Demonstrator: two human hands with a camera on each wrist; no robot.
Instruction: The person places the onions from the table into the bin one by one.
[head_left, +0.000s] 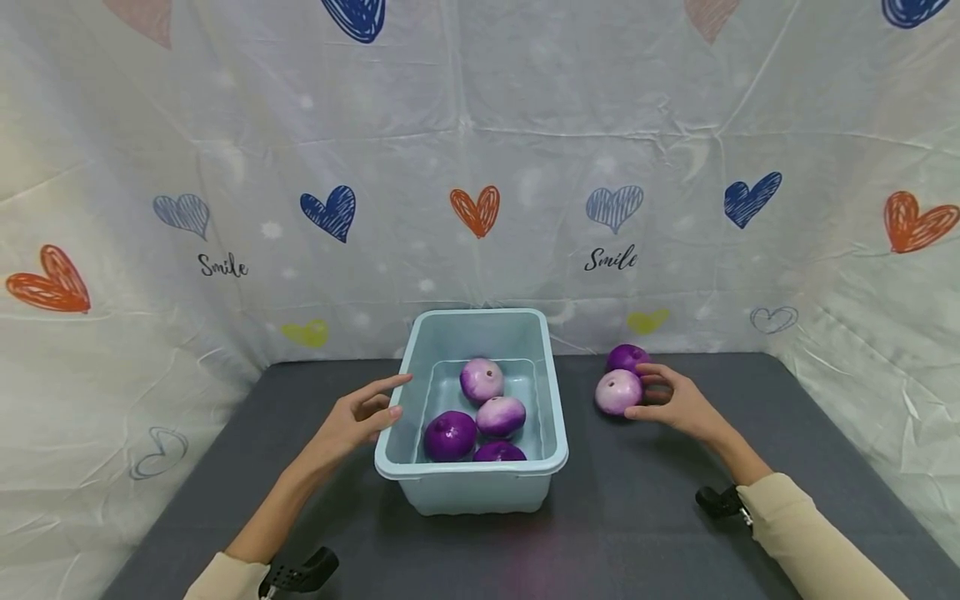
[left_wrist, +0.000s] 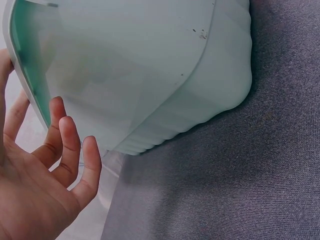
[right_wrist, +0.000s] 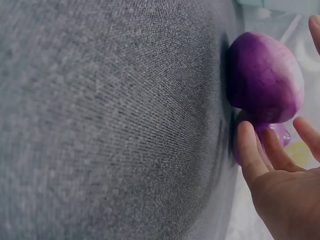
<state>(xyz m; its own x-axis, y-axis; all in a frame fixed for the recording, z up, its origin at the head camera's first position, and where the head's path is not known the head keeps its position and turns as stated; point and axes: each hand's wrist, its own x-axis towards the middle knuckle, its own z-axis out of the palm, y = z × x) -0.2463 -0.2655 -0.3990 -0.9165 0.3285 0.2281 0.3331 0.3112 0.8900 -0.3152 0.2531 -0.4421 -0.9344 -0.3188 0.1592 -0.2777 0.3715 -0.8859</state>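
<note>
On the dark table to the right of the bin sits a pale purple-and-white onion (head_left: pixel 618 392), with a darker purple onion (head_left: pixel 628 358) right behind it. My right hand (head_left: pixel 675 404) is at the paler onion's right side, its fingers spread and loosely bent; the right wrist view shows the fingertips (right_wrist: pixel 245 131) close by the onion (right_wrist: pixel 265 77). A light blue plastic bin (head_left: pixel 480 487) holds several purple onions, among them a dark one (head_left: pixel 450 436) and a whitish one (head_left: pixel 482 381). At the bin's left rim is my left hand (head_left: pixel 360 417), fingers relaxed, some reaching over the rim (left_wrist: pixel 22 75).
Behind the table (head_left: pixel 637 517) hangs a pale curtain (head_left: pixel 525 150) printed with hearts and "Smile". Its folds also run down both sides. A black strap (head_left: pixel 300 573) is on the left wrist and another strap (head_left: pixel 720 502) on the right.
</note>
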